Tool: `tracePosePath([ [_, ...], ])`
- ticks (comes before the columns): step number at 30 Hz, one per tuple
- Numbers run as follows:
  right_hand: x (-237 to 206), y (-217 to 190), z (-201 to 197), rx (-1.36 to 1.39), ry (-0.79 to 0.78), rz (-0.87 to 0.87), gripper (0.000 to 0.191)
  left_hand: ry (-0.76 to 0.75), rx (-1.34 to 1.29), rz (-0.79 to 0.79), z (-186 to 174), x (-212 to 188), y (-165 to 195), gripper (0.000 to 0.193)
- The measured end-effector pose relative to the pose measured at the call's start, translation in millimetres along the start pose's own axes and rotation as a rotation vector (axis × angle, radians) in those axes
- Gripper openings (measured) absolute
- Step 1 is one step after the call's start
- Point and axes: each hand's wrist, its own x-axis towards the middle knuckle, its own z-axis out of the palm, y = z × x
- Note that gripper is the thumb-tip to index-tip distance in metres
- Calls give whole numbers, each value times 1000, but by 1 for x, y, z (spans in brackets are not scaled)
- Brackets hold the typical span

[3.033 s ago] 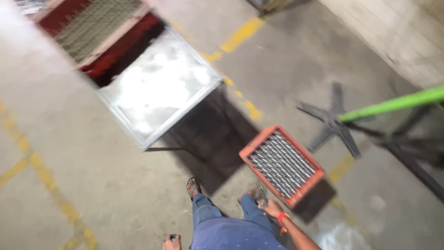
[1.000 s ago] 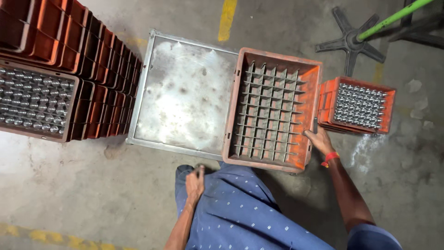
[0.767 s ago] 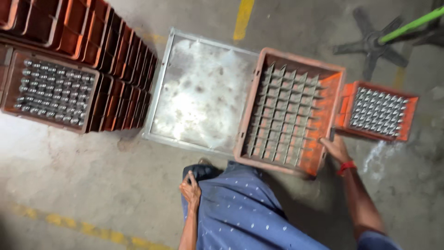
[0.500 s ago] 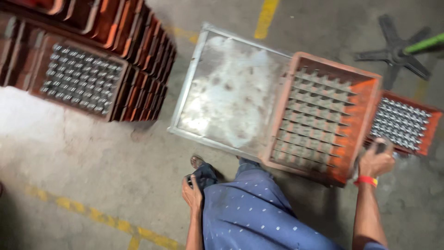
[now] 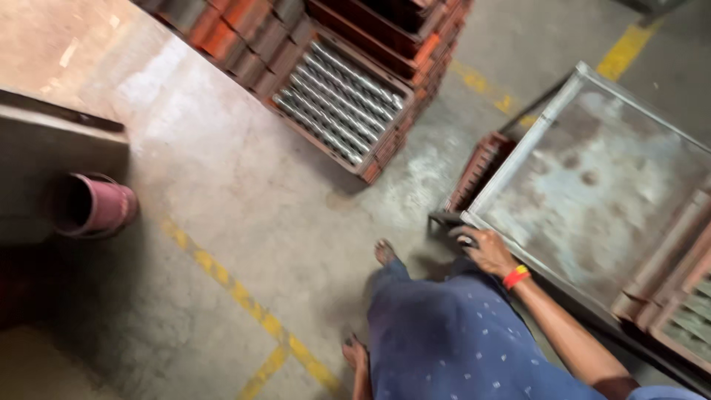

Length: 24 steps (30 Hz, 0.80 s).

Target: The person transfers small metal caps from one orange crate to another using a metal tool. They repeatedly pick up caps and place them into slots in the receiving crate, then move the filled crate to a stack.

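The flat grey metal table with a raised rim [image 5: 592,192] stands at the right of my view, low over the concrete floor [image 5: 244,222], and its near corner is where the work is now. The right hand [image 5: 485,250], with a red and yellow band on the wrist [image 5: 516,277], rests on that corner with the fingers curled over the rim; it looks like a closed grasp on the edge, though the picture is blurred and I cannot see the fingertips well. The left hand [image 5: 355,354] hangs low beside the blue dotted trousers [image 5: 452,341]; whether it is open or closed I cannot tell (only a small part of it shows). On the far right edge of the table lies an orange plastic crate with a grid of cells [image 5: 678,296], partly cut off by the frame. Another orange crate [image 5: 480,172] stands on its side under the table edge, just beside the hand. Further away, at the top, is a stack of orange crates [image 5: 355,44], one of which holds rows of shiny metal cylinders [image 5: 342,100]. A pink round bucket [image 5: 92,206] lies at the left, and a yellow painted line [image 5: 244,304] crosses the floor. To hold the table well, I judge the grip should stay on the rim near the corner, with the bare feet kept away from the table legs.
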Motion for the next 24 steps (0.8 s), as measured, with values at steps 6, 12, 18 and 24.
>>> tracePosePath([
  [6,127,-56,85,616,-51,408,63,-3,-79,109,-17,84,84,45],
  [12,246,-88,108,777,213,643,65,-53,-133,215,-30,143,171,40],
  [18,344,-88,104,385,306,729,70,-93,-83,66,-54,186,210,40],
  [24,389,-69,102,406,203,791,78,-169,87,56,-71,235,234,39],
])
